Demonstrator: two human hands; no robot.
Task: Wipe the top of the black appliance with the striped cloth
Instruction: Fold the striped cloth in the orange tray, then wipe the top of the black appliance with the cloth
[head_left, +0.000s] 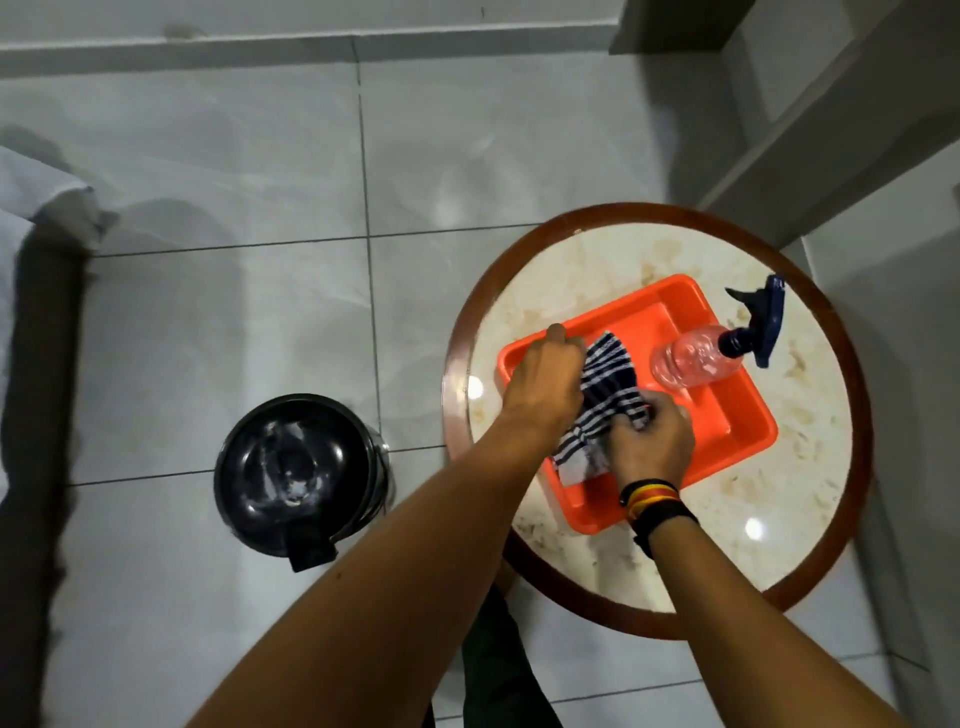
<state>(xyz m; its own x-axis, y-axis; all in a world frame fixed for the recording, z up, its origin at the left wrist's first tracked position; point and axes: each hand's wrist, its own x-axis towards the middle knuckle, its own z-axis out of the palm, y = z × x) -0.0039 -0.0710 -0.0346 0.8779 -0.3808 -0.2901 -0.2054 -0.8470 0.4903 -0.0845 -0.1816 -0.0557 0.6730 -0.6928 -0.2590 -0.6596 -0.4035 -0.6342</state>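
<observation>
Both hands gripped the cloth (605, 402) over the orange tray (737, 415) on the round tabletop (810, 467): left hand (545, 384) and right hand (652, 441) fingers closed on it. A spray bottle (717, 348) lay just beside. The appliance (298, 470) stood on the floor (260, 208), well apart to the left.

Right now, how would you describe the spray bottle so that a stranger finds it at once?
Find the round table with the dark wooden rim, right of the black appliance on the floor. On it sits an orange tray. The spray bottle lies on its side at the tray's far right edge: clear body, dark blue trigger head, unlike the striped cloth beside it.
</observation>
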